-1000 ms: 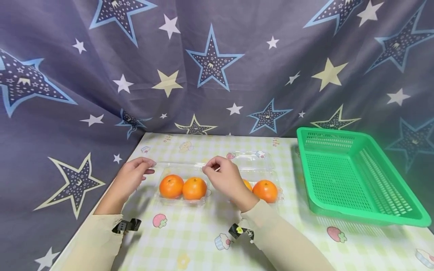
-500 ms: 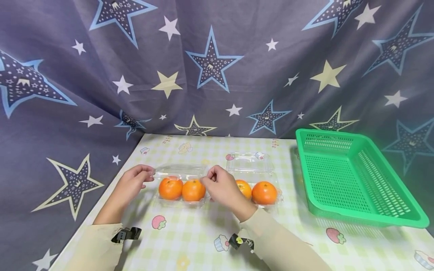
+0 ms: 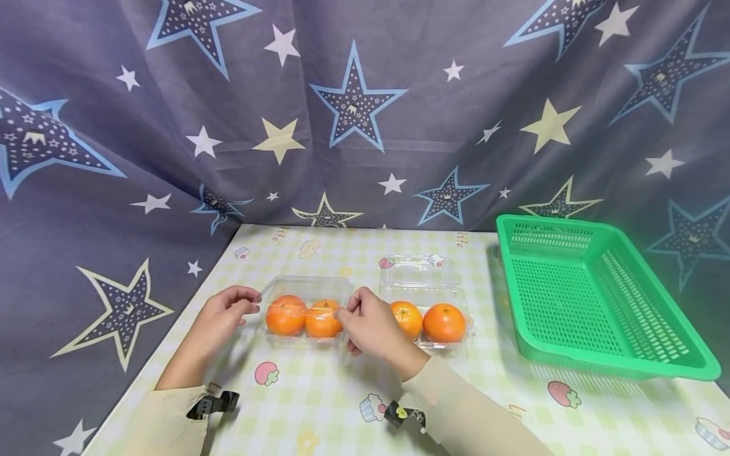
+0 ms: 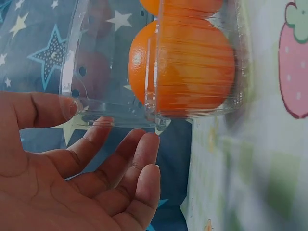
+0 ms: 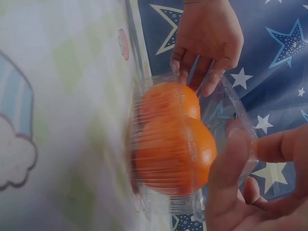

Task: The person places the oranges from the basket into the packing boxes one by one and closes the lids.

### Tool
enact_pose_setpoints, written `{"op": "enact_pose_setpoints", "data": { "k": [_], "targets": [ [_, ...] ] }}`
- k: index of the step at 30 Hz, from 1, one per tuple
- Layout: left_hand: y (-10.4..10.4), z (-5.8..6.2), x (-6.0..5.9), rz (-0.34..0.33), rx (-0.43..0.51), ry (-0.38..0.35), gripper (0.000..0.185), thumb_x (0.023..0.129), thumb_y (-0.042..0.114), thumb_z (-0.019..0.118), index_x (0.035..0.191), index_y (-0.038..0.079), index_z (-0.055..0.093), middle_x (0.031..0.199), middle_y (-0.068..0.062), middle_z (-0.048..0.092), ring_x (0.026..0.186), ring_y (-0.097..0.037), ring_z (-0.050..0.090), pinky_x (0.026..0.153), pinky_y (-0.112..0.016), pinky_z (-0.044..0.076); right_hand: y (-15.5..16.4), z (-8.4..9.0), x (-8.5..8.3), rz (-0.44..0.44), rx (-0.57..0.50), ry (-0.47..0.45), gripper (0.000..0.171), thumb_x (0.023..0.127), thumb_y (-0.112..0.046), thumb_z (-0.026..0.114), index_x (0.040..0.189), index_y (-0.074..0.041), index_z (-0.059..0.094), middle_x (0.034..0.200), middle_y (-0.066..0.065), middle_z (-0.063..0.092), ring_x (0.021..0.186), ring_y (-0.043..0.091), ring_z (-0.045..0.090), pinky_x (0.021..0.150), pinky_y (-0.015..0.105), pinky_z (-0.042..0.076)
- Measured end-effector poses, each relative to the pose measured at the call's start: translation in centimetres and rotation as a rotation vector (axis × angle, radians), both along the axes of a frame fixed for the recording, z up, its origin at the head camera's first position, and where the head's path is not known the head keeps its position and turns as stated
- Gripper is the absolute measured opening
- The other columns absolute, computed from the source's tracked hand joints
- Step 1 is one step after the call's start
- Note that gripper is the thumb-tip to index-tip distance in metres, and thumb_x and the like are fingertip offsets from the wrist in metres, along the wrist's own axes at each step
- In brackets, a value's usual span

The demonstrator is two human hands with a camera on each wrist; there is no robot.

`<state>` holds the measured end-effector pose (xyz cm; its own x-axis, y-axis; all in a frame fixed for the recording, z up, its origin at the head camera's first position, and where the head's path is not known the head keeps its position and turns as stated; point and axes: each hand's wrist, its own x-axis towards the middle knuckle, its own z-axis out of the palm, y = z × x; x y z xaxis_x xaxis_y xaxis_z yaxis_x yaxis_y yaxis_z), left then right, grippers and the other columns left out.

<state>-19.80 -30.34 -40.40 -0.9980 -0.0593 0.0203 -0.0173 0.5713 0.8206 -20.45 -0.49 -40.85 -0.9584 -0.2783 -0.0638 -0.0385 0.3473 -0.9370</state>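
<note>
A clear plastic clamshell box [image 3: 333,342] holds two oranges [image 3: 286,315] side by side. Its lid [image 3: 310,288] is tilted over the fruit, partly lowered, with a gap at the front. My left hand [image 3: 225,313] pinches the lid's left front corner between thumb and index finger; the other fingers are loosely bent beside the box, as the left wrist view shows. At the opposite corner, my right hand [image 3: 373,323] pinches the lid's edge with thumb and index finger [image 5: 274,147]. The right wrist view shows both oranges [image 5: 168,154] through the ribbed wall.
To the right stands a second clear clamshell [image 3: 419,272], lid laid back, with two oranges [image 3: 444,323] in it. A green perforated basket [image 3: 604,361] sits at the table's right side. A star-patterned curtain [image 3: 365,177] hangs behind the checked tablecloth [image 3: 319,411].
The lid has swung from standing up behind the oranges to leaning forward over them. Both hands moved down and toward the front with it. The second box and basket stayed put.
</note>
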Motion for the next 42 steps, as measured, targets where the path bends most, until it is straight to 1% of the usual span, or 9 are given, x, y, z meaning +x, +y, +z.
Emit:
{"op": "enact_pose_setpoints", "data": {
  "k": [5, 13, 18, 25, 30, 33, 36, 39, 42],
  "targets": [
    [0.0, -0.4, 0.3, 0.01, -0.015, 0.004, 0.031, 0.103, 0.016, 0.052, 0.128, 0.001, 0.063, 0.124, -0.019, 0.068, 0.096, -0.008, 0.063, 0.082, -0.028, 0.052, 0.0, -0.4, 0.2, 0.007, 0.001, -0.016, 0.02, 0.099, -0.026, 0.064, 0.1, -0.009, 0.052, 0.064, 0.005, 0.058, 0.045, 0.022, 0.063, 0.046, 0.037, 0.058],
    [-0.1, -1.2, 0.3, 0.018, 0.021, -0.026, 0.031, 0.103, 0.015, 0.054, 0.129, 0.001, 0.062, 0.127, -0.018, 0.066, 0.099, -0.009, 0.062, 0.085, -0.029, 0.051, 0.1, -0.8, 0.6, 0.059, 0.02, -0.021, 0.019, 0.099, -0.023, 0.059, 0.104, -0.008, 0.05, 0.072, 0.007, 0.061, 0.05, 0.023, 0.067, 0.048, 0.038, 0.059],
    [-0.4, -2.0, 0.3, 0.009, 0.055, -0.028, 0.031, 0.102, 0.012, 0.056, 0.13, 0.0, 0.062, 0.129, -0.017, 0.067, 0.099, -0.007, 0.062, 0.085, -0.029, 0.053, 0.2, -1.1, 0.9, 0.094, 0.081, 0.021, 0.019, 0.101, -0.022, 0.059, 0.105, -0.008, 0.048, 0.066, 0.005, 0.057, 0.049, 0.022, 0.063, 0.047, 0.037, 0.058],
    [-0.6, -2.3, 0.6, -0.011, 0.063, -0.016, 0.028, 0.099, 0.009, 0.061, 0.125, -0.002, 0.064, 0.124, -0.018, 0.067, 0.096, -0.012, 0.064, 0.08, -0.028, 0.054, 0.0, -1.3, 1.2, 0.125, 0.202, 0.07, 0.018, 0.104, -0.024, 0.056, 0.106, -0.01, 0.044, 0.058, 0.002, 0.058, 0.038, 0.021, 0.061, 0.039, 0.03, 0.048],
    [-0.6, -2.5, 0.7, -0.021, 0.052, -0.016, 0.025, 0.097, 0.009, 0.064, 0.12, -0.001, 0.066, 0.124, -0.018, 0.065, 0.094, -0.013, 0.065, 0.077, -0.032, 0.057, -0.2, -1.5, 1.4, 0.121, 0.221, 0.072, 0.017, 0.105, -0.022, 0.054, 0.107, -0.01, 0.042, 0.061, 0.004, 0.058, 0.035, 0.015, 0.057, 0.037, 0.028, 0.046],
    [-0.7, -2.6, 0.7, -0.025, 0.061, -0.017, 0.02, 0.096, 0.007, 0.064, 0.114, -0.003, 0.064, 0.123, -0.018, 0.062, 0.091, -0.011, 0.065, 0.073, -0.032, 0.057, -0.4, -1.6, 1.6, 0.116, 0.224, 0.075, 0.017, 0.105, -0.021, 0.054, 0.108, -0.009, 0.042, 0.064, 0.005, 0.057, 0.035, 0.016, 0.058, 0.037, 0.029, 0.046],
    [-0.7, -2.8, 0.6, -0.033, 0.096, -0.031, 0.017, 0.095, 0.004, 0.064, 0.109, -0.005, 0.061, 0.119, -0.018, 0.065, 0.087, -0.01, 0.065, 0.07, -0.031, 0.056, -0.6, -1.8, 1.7, 0.108, 0.215, 0.079, 0.016, 0.106, -0.019, 0.052, 0.109, -0.008, 0.042, 0.067, 0.006, 0.056, 0.036, 0.017, 0.058, 0.038, 0.031, 0.048],
    [-0.8, -2.9, 0.7, -0.05, 0.137, -0.067, 0.017, 0.095, 0.003, 0.063, 0.109, -0.006, 0.056, 0.112, -0.015, 0.07, 0.085, -0.011, 0.067, 0.07, -0.031, 0.057, -0.8, -2.0, 1.8, 0.103, 0.18, 0.073, 0.013, 0.107, -0.017, 0.05, 0.111, -0.007, 0.042, 0.068, 0.007, 0.054, 0.039, 0.018, 0.058, 0.039, 0.032, 0.05],
    [-1.0, -3.0, 0.7, -0.068, 0.169, -0.101, 0.017, 0.096, 0.003, 0.06, 0.109, -0.006, 0.053, 0.103, -0.012, 0.071, 0.084, -0.013, 0.068, 0.069, -0.034, 0.058, -0.9, -2.2, 1.9, 0.1, 0.136, 0.055, 0.013, 0.108, -0.016, 0.048, 0.113, -0.006, 0.041, 0.07, 0.007, 0.052, 0.044, 0.019, 0.058, 0.04, 0.033, 0.052]
  ]
}}
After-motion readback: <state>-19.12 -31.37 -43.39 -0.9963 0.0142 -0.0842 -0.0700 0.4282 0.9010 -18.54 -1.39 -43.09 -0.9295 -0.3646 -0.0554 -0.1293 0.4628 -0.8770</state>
